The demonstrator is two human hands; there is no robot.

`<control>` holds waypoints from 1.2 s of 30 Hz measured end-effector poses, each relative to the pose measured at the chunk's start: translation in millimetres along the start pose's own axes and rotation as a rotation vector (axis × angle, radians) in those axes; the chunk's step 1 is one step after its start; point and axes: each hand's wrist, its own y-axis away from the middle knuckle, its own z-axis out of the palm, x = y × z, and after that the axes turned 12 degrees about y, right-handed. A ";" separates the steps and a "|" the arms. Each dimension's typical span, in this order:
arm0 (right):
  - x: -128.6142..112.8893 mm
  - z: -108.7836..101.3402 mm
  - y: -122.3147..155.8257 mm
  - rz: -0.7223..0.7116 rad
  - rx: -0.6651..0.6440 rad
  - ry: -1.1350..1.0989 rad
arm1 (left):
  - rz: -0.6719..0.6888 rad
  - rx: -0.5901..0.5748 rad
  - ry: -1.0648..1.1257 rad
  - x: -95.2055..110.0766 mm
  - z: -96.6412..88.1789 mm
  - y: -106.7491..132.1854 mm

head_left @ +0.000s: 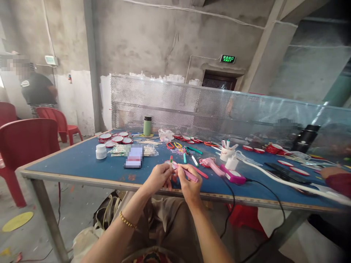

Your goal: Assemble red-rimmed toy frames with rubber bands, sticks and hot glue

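My right hand (pixel 189 184) is closed around a pink marker pen (pixel 191 175), its tip end pointing left toward my other hand. My left hand (pixel 161 176) is closed too, fingers pinched on a small piece with white, red and green on it (pixel 171 160). Part of a white surface with a red rim shows beside that piece. My fingers cover most of it, so its full shape cannot be made out. Both hands are close together over the table's front edge. Just beyond them lie a teal marker (pixel 184 158), a white marker with a green end (pixel 195 161) and a pinkish-red pen (pixel 201 172).
The blue table (pixel 82 160) bears a phone (pixel 134 157), white jar (pixel 101 151), green bottle (pixel 147 126), several red-rimmed white discs (pixel 117 139), pliers (pixel 195 150), a pen cup (pixel 227 153) and a purple corded device (pixel 233 175). A co-worker's hand (pixel 330 173) rests at right.
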 end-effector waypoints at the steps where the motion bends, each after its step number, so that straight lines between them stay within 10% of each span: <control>1: -1.5 1.1 -0.2 0.002 0.005 0.002 | 0.003 -0.005 0.010 -0.3 -0.2 -0.1; 36: -4.0 -6.2 -2.5 0.183 0.040 -0.190 | -0.028 -0.074 0.003 1.8 0.7 -1.8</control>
